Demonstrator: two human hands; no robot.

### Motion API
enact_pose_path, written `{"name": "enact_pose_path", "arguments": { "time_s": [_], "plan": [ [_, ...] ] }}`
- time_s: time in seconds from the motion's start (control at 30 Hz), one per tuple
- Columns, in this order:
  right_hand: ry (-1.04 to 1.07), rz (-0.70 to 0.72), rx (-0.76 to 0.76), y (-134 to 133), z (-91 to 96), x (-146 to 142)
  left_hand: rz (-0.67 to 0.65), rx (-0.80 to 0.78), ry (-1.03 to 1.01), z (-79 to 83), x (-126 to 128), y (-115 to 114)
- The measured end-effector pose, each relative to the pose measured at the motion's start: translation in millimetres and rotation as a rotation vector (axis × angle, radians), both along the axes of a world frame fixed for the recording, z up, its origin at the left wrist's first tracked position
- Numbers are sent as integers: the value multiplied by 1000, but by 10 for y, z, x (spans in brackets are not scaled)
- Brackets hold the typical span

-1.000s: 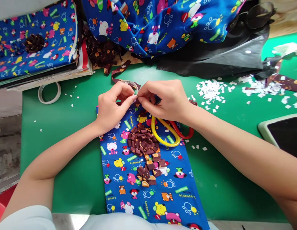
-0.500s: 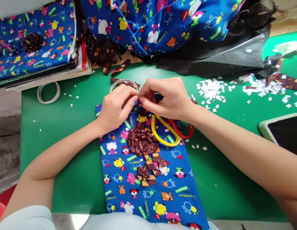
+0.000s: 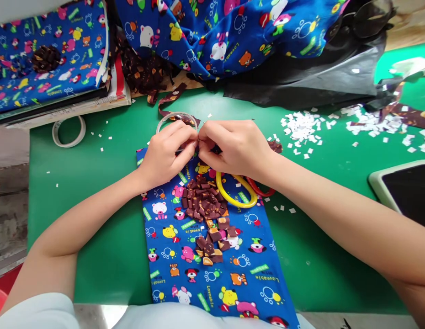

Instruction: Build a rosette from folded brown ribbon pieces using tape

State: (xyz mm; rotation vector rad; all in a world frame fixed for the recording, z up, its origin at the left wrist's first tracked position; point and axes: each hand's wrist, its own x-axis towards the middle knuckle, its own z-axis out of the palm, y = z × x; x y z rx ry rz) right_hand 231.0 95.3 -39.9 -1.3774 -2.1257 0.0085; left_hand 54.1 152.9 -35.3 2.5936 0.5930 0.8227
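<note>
My left hand (image 3: 167, 153) and my right hand (image 3: 233, 145) meet fingertip to fingertip above the far end of a blue cartoon-print cloth (image 3: 212, 256). Both pinch something small between them that I cannot make out. A pile of small dark brown fabric squares (image 3: 204, 203) lies on the cloth just below the hands. Yellow scissor handles (image 3: 235, 194) and red ones (image 3: 260, 189) lie under my right wrist. A clear tape ring (image 3: 171, 118) sits just beyond my left fingers.
A white tape roll (image 3: 68, 131) lies at the left on the green table (image 3: 96, 192). More blue print cloth (image 3: 226, 32), dark brown strips (image 3: 144, 73) and black plastic (image 3: 318, 77) fill the back. White paper bits (image 3: 301, 125) are scattered right; a tablet (image 3: 404, 187) lies at the right edge.
Both hands have dropped slightly toward the cloth and closed tighter together. A white bit now lies inside the yellow handle loop.
</note>
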Motion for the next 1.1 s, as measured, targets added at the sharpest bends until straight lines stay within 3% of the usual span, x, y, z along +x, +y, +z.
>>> {"name": "enact_pose_path", "arguments": {
  "time_s": [0.5, 0.77, 0.93, 1.1],
  "plan": [
    [-112, 0, 100, 21, -34, -7, 35, -33, -41, -4, 7, -13],
    [-96, 38, 60, 18, -38, 16, 25, -26, -30, -6, 0, -10],
    [-70, 60, 166, 14, -57, 30, 24, -27, -22, -5, 1, -10],
    [-84, 48, 161, 26, -57, 19, 22, -20, -13, -10, -6, -6]
  ]
}}
